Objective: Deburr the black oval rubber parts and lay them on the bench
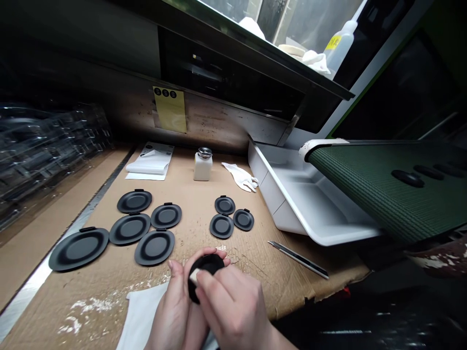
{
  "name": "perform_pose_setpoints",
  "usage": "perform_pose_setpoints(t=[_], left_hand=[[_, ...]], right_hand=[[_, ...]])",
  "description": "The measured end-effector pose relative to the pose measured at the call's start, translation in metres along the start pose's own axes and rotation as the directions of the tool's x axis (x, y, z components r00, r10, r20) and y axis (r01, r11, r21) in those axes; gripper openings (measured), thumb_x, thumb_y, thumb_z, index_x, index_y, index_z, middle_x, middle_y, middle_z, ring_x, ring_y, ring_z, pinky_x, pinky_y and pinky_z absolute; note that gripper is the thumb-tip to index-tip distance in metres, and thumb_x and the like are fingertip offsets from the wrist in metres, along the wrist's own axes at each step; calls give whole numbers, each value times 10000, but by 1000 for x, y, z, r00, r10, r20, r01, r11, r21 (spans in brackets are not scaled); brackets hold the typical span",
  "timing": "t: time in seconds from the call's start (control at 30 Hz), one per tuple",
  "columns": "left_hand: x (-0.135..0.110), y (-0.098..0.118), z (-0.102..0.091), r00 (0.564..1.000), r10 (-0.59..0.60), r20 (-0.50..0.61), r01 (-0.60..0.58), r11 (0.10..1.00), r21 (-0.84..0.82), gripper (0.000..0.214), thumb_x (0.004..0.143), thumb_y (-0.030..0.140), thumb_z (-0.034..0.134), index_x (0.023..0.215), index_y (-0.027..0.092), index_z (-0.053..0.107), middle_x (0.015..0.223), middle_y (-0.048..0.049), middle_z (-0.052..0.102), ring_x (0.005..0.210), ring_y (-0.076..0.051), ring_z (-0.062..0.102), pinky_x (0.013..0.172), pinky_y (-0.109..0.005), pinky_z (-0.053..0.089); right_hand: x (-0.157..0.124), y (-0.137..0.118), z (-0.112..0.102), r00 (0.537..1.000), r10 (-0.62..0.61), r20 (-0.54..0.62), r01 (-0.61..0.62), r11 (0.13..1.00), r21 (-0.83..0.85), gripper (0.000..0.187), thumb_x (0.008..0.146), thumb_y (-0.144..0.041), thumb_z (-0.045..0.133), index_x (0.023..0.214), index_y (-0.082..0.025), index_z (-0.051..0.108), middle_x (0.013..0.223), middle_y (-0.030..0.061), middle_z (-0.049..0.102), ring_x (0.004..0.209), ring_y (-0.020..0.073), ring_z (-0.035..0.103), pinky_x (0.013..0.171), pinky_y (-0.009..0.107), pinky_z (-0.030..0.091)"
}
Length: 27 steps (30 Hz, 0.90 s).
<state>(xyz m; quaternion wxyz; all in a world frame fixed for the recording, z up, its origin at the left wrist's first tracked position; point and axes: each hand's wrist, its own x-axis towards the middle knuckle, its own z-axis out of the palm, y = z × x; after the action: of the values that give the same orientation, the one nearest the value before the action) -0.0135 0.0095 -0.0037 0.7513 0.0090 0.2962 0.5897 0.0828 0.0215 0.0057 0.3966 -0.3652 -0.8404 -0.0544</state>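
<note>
My left hand (175, 306) grips a round black disc (210, 266) upright by its edge. My right hand (233, 306) presses a pale pad of cloth (194, 276) against the disc's face, hiding much of it. Beneath my hands lies a white wipe (144, 313) on the cardboard work surface (226, 287). Several larger black tabbed discs (154, 247) lie in a group to the left, and several smaller ones (222, 226) sit just beyond my hands.
A white dispenser bottle (203, 165), a white glove (241, 177) and papers (149, 163) stand beyond the discs. A utility knife (298, 259) lies at right, next to a white tray (295, 194) under a green conveyor belt (379, 184).
</note>
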Motion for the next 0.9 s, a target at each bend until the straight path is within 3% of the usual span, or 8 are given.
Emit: perform_pose_setpoints(t=[0.23,0.4,0.57,0.73,0.9], left_hand=[[-1,0,-2,1000,-21,17,22,998,-59,427,849,497,384,894,188,674,1044,-53,660,1116,-227,503,1063,-370,249],[-3,0,-2,999,-33,-9,33,999,9,531,787,601,407,952,170,668,1002,-82,669,1091,-256,516,1067,-384,233],[-1,-1,-2,999,-33,30,35,997,-63,454,863,488,349,840,179,680,1030,-60,660,1118,-230,498,1070,-369,232],[-2,1,-2,999,-39,8,39,999,0,536,796,588,403,967,153,665,1030,-96,658,1108,-258,501,1065,-368,235],[-1,1,0,998,-43,36,46,996,-79,445,863,481,358,799,176,675,1040,-63,657,1140,-234,482,1066,-367,232]], right_hand=[[4,3,0,997,3,71,-2,1000,-19,209,870,-179,451,1007,-140,605,750,52,612,667,163,537,572,273,413],[1,0,1,998,-40,58,39,999,27,207,866,-200,448,984,-159,613,644,26,571,587,154,499,524,274,382],[6,4,1,997,14,70,-12,1000,-29,197,879,-181,438,965,-156,614,721,41,605,659,144,538,585,251,413],[5,1,-1,996,-46,71,46,999,-1,201,876,-206,437,960,-168,616,622,13,549,575,144,490,514,264,368],[8,6,0,996,19,90,-16,999,-40,200,882,-189,430,967,-166,609,722,33,596,655,145,527,575,255,400]])
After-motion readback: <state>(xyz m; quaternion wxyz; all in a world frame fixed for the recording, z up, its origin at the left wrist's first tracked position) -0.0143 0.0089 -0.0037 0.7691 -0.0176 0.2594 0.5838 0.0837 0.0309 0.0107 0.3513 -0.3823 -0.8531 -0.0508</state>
